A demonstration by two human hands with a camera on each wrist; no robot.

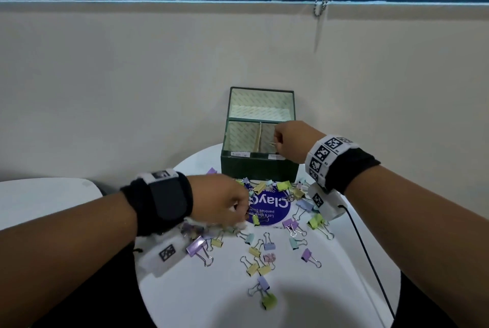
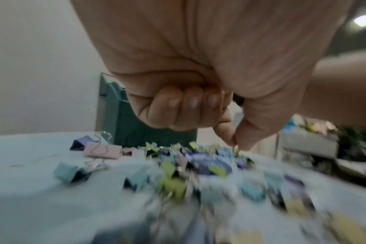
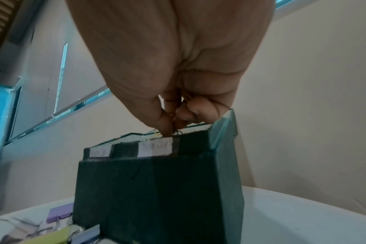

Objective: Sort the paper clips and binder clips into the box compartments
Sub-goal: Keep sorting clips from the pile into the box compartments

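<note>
Over the box (image 1: 259, 166), a paper clip (image 1: 272, 144) is pinched by the right hand (image 1: 291, 139) for dropping (right compartment); on the surface (image 1: 330, 288) another clip (image 2: 236, 149) is pinched by the left hand (image 1: 222, 200).

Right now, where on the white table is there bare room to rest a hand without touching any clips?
The near part of the white table is bare, bordered by the green binder clip and the black cable. A bare strip also lies right of the green box. It is crowded between the box and the left hand, around the purple sticker.
</note>
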